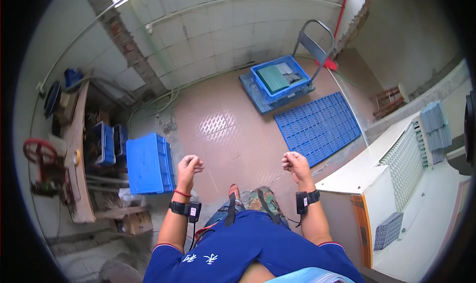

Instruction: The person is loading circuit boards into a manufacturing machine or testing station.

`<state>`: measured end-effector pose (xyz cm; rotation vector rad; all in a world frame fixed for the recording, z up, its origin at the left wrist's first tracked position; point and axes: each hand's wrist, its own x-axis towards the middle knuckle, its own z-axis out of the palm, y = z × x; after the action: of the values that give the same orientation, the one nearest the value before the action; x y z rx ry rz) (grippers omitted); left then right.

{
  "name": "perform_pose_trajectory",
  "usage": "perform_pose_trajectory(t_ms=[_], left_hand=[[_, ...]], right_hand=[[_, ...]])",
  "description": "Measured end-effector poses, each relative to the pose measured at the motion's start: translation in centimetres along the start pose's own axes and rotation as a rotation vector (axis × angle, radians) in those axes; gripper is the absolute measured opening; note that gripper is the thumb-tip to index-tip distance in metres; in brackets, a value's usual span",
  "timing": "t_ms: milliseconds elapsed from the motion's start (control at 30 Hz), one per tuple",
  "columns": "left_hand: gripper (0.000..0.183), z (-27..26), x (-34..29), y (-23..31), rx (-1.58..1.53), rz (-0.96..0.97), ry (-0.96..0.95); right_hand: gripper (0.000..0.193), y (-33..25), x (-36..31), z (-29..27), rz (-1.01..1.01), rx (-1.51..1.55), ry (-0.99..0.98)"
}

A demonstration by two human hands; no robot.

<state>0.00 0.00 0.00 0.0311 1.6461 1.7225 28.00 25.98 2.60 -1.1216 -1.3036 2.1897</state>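
Both of my hands are raised in front of me, apart from each other and touching nothing that I can see. My left hand point(190, 167) has its fingers curled in, with nothing showing in them. It is nearest to a blue plastic crate point(148, 164) standing at the left. My right hand point(297, 166) is also closed, fingers bent toward the thumb, and no object shows there. Beyond it, a flat blue slatted pallet point(320, 127) lies on the floor. Each forearm wears a black strap with a small box.
A platform trolley point(258, 102) with a metal handle carries a blue crate point(292, 87) of green and grey pieces. To the left is a wooden workbench point(74, 149) with a red handwheel point(39, 151). A white machine point(354, 184) with stacked grey sheets point(436, 127) stands right. A wooden stool point(388, 102) is beyond.
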Motion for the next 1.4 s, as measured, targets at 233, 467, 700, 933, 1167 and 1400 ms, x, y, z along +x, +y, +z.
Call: perform_pose_trajectory(t_ms=[233,467,700,933,1167,1400], left_hand=[[0.013,14.5,17.6,6.6,0.092,0.074,-0.338],[0.011,23.1,28.3,9.3,0.126,-0.046,-0.365],[0.017,30.2,39.3,11.0,0.216,-0.133,-0.419],[0.019,35.0,53.5,9.3,0.337,-0.366,-0.513],[0.032,41.8,66.6,6.1,0.531,-0.457,-0.629],[0.033,44.8,77.5,2.1,0.837,-0.399,-0.766]], right_hand=[[0.013,-5.5,12.6,-5.2,0.026,0.177,0.209],[0.015,-10.6,24.9,-10.2,0.048,0.240,0.325],[0.018,-15.1,39.0,-11.7,0.210,0.117,0.241],[0.017,-16.3,50.9,-12.0,0.248,0.134,0.280],[0.018,-15.4,57.1,-11.5,0.431,0.185,0.447],[0.019,-13.5,66.3,-11.9,0.549,0.132,0.451]])
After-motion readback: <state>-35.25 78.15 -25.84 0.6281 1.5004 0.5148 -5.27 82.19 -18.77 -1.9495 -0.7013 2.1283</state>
